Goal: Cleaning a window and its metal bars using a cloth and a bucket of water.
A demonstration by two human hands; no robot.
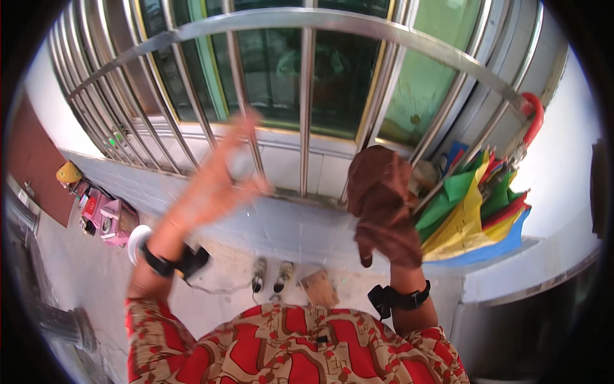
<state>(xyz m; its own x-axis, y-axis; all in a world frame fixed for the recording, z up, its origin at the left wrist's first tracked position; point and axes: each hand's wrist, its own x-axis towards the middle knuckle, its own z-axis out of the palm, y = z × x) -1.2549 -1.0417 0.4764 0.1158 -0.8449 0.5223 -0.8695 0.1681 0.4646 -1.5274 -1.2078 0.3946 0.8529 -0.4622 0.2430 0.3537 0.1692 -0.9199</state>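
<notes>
My left hand (216, 187) is blurred, with its thumb and fingers spread and nothing in it. It is in front of the stainless-steel window bars (305, 115); whether it touches them I cannot tell. A dark brown cloth (379, 192) is held in my right hand, close to the bars on the right. The cloth drapes over most of that hand and hides the fingers; the wrist (405, 276) shows below it. A flat horizontal rail (307, 18) crosses the bars higher up. Behind them is a dark glass window (273, 77) above a white-tiled sill (319, 168).
A multicoloured umbrella (460, 206) with a red handle (533, 117) hangs at the right end of the bars. Pink items (112, 221) stand on the floor at left. My shoes (283, 276) are below, beside a brown flat piece (320, 287). A metal cylinder (62, 326) is lower left.
</notes>
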